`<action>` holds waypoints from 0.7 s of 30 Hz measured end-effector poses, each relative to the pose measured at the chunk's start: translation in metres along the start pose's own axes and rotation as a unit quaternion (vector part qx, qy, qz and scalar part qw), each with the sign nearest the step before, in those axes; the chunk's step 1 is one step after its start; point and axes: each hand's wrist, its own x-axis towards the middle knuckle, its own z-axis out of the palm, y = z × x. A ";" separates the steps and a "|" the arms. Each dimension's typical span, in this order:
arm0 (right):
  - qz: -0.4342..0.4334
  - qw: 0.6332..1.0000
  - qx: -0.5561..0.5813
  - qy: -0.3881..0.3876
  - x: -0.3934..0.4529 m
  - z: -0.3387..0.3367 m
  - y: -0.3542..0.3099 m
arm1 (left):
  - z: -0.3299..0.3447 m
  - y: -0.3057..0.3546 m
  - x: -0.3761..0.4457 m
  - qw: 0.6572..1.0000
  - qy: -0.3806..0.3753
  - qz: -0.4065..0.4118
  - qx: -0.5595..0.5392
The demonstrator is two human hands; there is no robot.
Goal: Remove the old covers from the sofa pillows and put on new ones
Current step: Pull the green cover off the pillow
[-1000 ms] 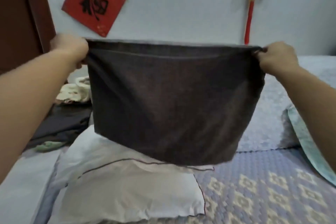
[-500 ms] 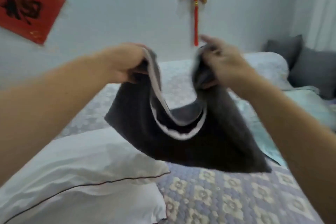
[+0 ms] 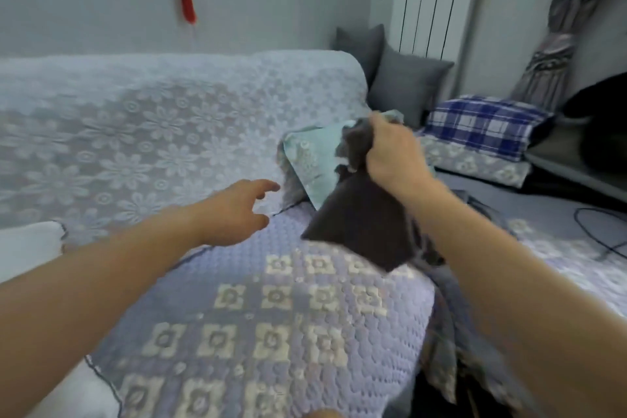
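Observation:
My right hand [image 3: 390, 149] grips a bunched dark grey pillow cover [image 3: 359, 220], which hangs down over the sofa seat. Behind it a light green patterned cover [image 3: 312, 159] leans against the sofa back. My left hand [image 3: 237, 210] holds nothing; its fingers are spread, reaching over the seat toward the green cover without touching it. A bare white pillow [image 3: 23, 248] shows at the left edge, and more white fabric [image 3: 84, 394] peeks in at the bottom left.
The sofa seat [image 3: 271, 326] has a purple quilted throw, the back [image 3: 142, 132] a lace cover. Two grey cushions [image 3: 403, 85] stand in the far corner by a blue plaid pillow [image 3: 481, 125]. A black cable [image 3: 597, 231] lies at the right.
My view swung right. Both hands held the grey cover spread, then folded it together; now my left hand has let go and my right hand alone carries it to the right.

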 end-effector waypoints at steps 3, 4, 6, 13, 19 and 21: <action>0.018 0.996 -0.077 0.052 0.023 -0.004 0.062 | 0.023 -0.021 0.026 1.000 0.000 -0.029 0.004; 0.041 0.994 -0.088 0.047 0.026 0.001 0.086 | 0.032 -0.032 0.031 0.999 -0.002 -0.035 0.011; 0.150 0.981 -0.115 -0.048 0.021 0.029 0.143 | 0.056 -0.057 0.042 0.998 -0.020 -0.053 0.040; 0.253 0.880 -0.164 -0.367 -0.029 0.184 0.201 | 0.162 -0.162 0.080 0.961 -0.133 -0.182 0.159; 0.164 0.869 -0.140 -0.445 -0.012 0.322 0.169 | 0.249 -0.229 0.093 0.909 -0.216 -0.214 0.284; 0.179 0.883 -0.138 -0.411 -0.002 0.360 0.172 | 0.262 -0.239 0.097 0.915 -0.204 -0.214 0.274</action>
